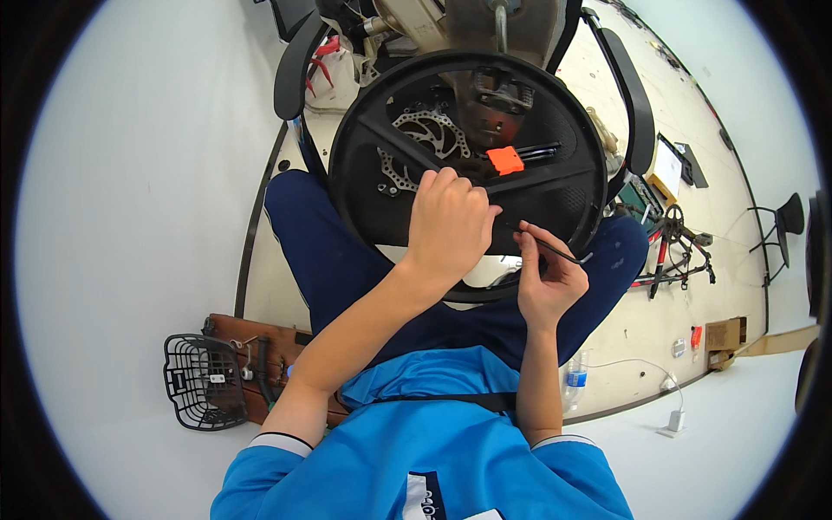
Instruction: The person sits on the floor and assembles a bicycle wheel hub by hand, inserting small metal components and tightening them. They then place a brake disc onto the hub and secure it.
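A large black spoked wheel (341, 195) rests across my lap. My left hand (450, 218) is closed around the middle of it at the hub, where the spokes meet; its fingertips are hidden. Between thumb and fingers, my right hand (552, 276) holds a dark L-shaped hex key (552, 249) at the wheel's near right side. Through the wheel's gaps a silver disc brake rotor (455, 133) shows, partly covered by a spoke. Beside it lies an orange hex key holder (506, 160) with several keys (543, 151). Farther up is a black pedal (504, 91).
An office chair's armrests (292, 75) (629, 97) flank the wheel. At lower left, a black wire basket (201, 383) adjoins a brown wooden surface (227, 331) with parts. Rightward on the floor are a red-and-black bicycle frame (662, 260), a plastic bottle (575, 380) and a cardboard box (725, 335).
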`<state>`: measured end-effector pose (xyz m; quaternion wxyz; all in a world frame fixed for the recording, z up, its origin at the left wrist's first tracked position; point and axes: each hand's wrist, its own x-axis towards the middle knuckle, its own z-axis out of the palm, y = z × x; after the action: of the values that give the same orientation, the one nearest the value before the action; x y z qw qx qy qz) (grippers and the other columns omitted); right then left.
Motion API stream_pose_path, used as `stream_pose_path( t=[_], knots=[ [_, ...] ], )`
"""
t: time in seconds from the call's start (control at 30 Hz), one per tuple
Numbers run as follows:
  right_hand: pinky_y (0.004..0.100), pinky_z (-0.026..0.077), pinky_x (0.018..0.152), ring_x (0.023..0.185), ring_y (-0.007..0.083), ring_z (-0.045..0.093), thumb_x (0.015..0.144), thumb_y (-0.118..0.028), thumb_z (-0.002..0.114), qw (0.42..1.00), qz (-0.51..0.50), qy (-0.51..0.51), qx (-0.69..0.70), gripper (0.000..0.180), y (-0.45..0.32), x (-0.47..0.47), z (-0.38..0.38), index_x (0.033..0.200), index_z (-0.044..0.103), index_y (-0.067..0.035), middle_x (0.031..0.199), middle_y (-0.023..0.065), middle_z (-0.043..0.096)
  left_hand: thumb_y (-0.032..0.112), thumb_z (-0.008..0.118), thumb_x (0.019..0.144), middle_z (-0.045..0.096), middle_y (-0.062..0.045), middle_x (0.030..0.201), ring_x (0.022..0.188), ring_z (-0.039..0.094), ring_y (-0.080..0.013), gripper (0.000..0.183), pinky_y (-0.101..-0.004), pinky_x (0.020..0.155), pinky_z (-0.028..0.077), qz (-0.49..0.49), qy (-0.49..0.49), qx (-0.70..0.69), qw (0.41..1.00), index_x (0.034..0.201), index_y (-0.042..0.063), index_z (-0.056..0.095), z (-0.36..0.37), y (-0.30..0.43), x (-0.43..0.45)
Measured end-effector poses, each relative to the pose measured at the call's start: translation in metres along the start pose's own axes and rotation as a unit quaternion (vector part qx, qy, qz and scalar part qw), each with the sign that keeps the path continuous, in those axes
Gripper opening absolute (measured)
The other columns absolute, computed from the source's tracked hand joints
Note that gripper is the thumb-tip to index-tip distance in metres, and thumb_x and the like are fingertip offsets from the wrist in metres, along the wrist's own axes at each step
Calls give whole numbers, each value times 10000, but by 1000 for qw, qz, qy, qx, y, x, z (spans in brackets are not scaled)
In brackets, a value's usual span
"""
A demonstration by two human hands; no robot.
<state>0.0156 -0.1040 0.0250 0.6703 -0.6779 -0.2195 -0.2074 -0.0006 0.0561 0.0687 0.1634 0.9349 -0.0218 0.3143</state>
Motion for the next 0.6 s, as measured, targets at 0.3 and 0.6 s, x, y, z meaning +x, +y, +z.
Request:
stream_pose_path(
  t=[0.3, 0.6],
  knots=[
    [235, 576, 764, 820, 147, 753, 873, 72, 725, 999, 31, -4, 24, 142, 4, -3, 4, 1009, 763, 57, 936, 114, 783, 115, 796, 776, 651, -90, 821, 823, 606, -270, 169, -383, 776, 480, 50, -46, -48, 997, 845, 40, 661, -5, -7, 3],
    [236, 576, 779, 842, 158, 759, 882, 66, 722, 996, 76, 13, 35, 133, 18, -8, -12, 1007, 765, 54, 941, 118, 782, 184, 724, 889, 647, -113, 777, 820, 632, -268, 189, -373, 746, 519, 116, -132, 149, 973, 803, 29, 658, -4, 3, 13]
  ],
)
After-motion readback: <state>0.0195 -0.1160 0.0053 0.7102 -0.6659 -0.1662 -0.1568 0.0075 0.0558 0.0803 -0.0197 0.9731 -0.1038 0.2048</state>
